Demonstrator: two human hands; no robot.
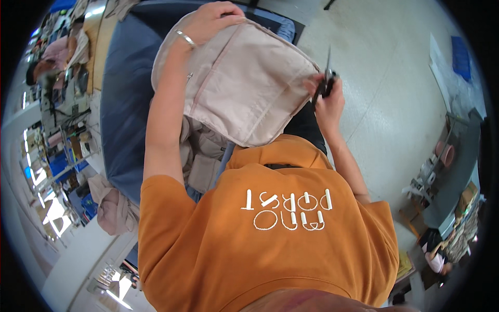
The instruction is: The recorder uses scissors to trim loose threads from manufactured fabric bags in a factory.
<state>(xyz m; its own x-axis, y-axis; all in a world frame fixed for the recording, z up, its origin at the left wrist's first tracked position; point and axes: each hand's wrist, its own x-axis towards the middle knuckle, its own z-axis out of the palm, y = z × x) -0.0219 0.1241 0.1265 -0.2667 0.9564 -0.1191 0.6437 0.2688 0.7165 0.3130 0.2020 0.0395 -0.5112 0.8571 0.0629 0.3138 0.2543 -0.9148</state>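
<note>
A pale beige sewn bag piece (236, 78), with a seam down its length and bound edges, is spread out in front of me. My left hand (215, 22) is closed on its far edge, fingers curled over the rim. At its right edge, my right hand (329, 101) grips black-handled scissors (327, 80), the blades pointing away from me. The thumb and fingertips of that hand are close against the fabric edge; I cannot tell whether they pinch it. A small metal zipper pull (189, 78) shows near the left side of the piece.
Below the bag piece lie more beige sewn pieces (205, 166). A blue cloth-covered surface (125, 104) runs along my left. Another beige piece (112, 208) hangs at lower left. A person (57, 54) sits farther left. On the right are pale floor (379, 78) and a blue crate (461, 57).
</note>
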